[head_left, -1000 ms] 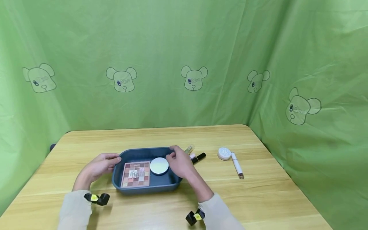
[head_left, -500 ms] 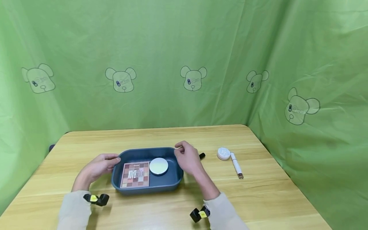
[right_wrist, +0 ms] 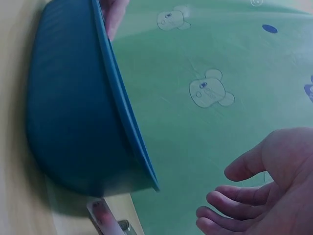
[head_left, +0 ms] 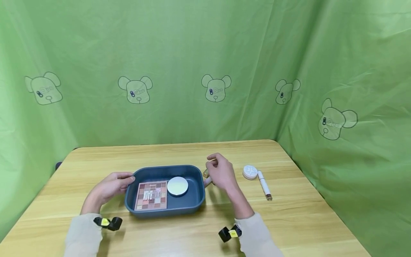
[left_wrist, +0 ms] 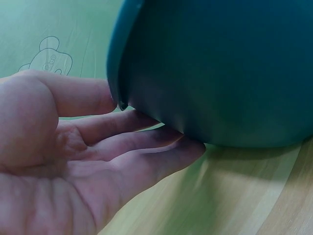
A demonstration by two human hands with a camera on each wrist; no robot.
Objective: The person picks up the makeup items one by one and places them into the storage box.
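Observation:
My left hand (head_left: 110, 187) holds the left end of a dark blue oblong basin (head_left: 162, 213), thumb at the rim and fingers against the outer wall, as the left wrist view shows. Inside the basin lie an eyeshadow palette (head_left: 151, 195) on the left and a round compact with a pale top (head_left: 177, 186) beside it. Just off the basin's right end, my right hand (head_left: 221, 173) hovers with loosely bent fingers and nothing in them, apart from the rim in the right wrist view. Under it, a pale tube (right_wrist: 103, 215) and a gold-ended tube (head_left: 206, 173) are partly hidden.
Farther right on the wooden table (head_left: 298, 221) lie a round white case (head_left: 250, 172) with a star-like pattern and a slim white tube (head_left: 264, 185) with a brown end. Green cloth (head_left: 179, 117) hangs behind and along the right side.
My right hand has let go of the basin's right rim and moved right, over the small tubes. The black tube is now hidden behind it. My left hand has stayed in place.

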